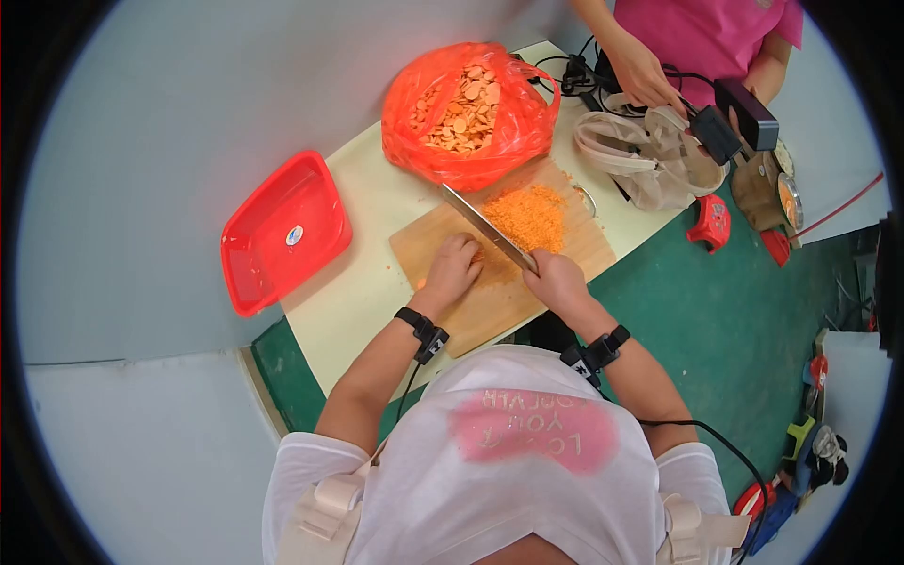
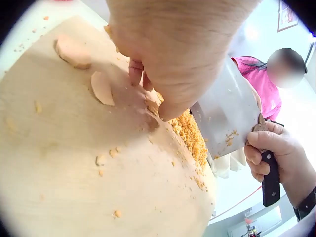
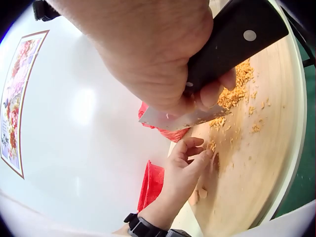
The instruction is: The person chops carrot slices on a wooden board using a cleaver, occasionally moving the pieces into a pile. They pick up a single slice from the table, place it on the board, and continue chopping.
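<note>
My right hand [image 1: 562,284] grips the black handle [image 2: 269,177] of a cleaver [image 1: 488,229]. Its broad blade is raised over the wooden cutting board [image 1: 414,247], between my left hand and a heap of finely chopped carrot [image 1: 527,217]. On the board, the curled fingers of my left hand [image 1: 454,267] hold carrot slices [image 2: 152,105] down, thumb and fingertips close together; the hand hides most of them. Two loose carrot slices, one a rounded slice [image 2: 73,51], lie beside this hand in the left wrist view.
A red plastic bag [image 1: 414,155] full of carrot slices stands behind the board. At left, a red basin [image 1: 325,202] overhangs the table [image 1: 363,202]. Across the table a person in pink [image 1: 692,42] handles a black device [image 1: 744,113] near a pale mesh bag [image 1: 626,155].
</note>
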`<state>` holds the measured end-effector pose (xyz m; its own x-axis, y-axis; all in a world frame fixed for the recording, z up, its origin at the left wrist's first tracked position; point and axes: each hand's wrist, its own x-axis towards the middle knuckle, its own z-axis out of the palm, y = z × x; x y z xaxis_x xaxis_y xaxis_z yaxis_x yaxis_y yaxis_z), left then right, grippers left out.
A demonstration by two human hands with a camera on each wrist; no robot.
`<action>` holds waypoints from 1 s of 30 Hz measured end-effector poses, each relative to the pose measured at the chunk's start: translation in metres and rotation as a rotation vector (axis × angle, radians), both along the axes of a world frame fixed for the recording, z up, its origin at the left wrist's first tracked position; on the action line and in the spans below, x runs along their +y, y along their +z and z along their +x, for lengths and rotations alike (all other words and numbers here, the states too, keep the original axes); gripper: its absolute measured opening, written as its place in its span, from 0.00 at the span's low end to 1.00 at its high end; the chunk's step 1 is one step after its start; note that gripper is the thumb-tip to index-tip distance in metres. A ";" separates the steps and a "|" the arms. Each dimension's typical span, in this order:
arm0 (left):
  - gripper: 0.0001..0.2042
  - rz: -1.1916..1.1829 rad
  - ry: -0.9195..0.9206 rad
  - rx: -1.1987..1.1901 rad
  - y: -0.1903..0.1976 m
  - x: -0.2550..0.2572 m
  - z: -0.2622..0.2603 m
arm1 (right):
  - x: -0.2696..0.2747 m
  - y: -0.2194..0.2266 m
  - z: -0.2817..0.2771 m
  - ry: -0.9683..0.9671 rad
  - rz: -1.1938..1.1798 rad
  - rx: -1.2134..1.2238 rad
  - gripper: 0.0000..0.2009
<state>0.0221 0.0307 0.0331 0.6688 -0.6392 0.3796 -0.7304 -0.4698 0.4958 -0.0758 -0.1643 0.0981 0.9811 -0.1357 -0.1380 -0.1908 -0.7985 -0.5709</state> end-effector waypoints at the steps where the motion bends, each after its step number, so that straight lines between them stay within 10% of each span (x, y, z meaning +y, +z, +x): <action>1: 0.07 0.011 -0.015 0.018 -0.005 0.000 0.000 | 0.001 -0.001 0.001 0.009 0.006 0.012 0.09; 11: 0.05 -0.096 0.289 0.008 -0.023 -0.018 -0.013 | 0.014 -0.005 0.010 0.042 0.060 0.001 0.09; 30: 0.07 -0.046 0.192 0.040 -0.012 -0.006 -0.015 | 0.049 -0.029 0.026 0.078 0.030 0.087 0.09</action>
